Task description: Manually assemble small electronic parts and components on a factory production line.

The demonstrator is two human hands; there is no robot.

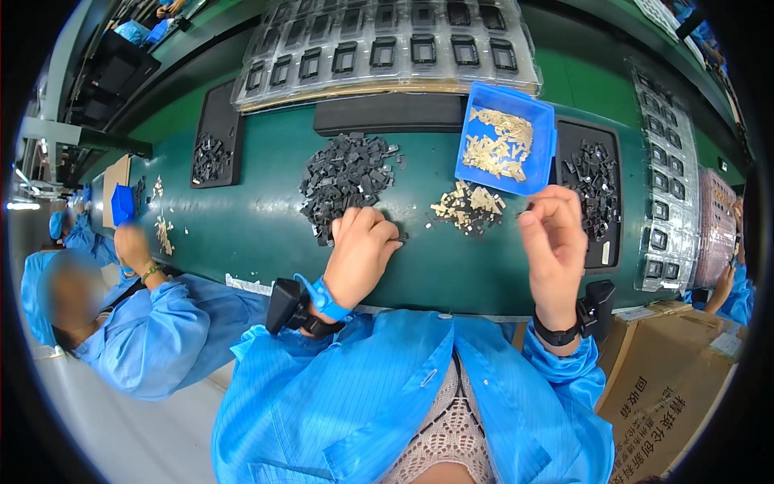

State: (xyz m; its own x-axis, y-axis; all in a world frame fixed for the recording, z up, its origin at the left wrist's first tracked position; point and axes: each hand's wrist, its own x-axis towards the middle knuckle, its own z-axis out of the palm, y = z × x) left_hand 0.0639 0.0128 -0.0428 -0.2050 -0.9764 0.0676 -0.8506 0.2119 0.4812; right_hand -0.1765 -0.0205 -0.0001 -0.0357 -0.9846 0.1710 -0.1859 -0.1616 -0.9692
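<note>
Several containers line the green bench [242,234]. At far left, a co-worker's small blue bin [122,203], contents unclear; next, a black tray [216,133] holding dark parts. Centre: a loose pile of black parts [345,181], with the left hand [360,252] curled over its near edge, fingers closed on the pieces. Beyond lie clear blister trays [387,48]. A blue bin [506,139] holds gold clips; more gold clips [468,206] lie loose below. The right hand [555,242] pinches something tiny between its fingertips; what, I cannot tell. Rightmost, another black tray [592,189] holds dark parts.
</note>
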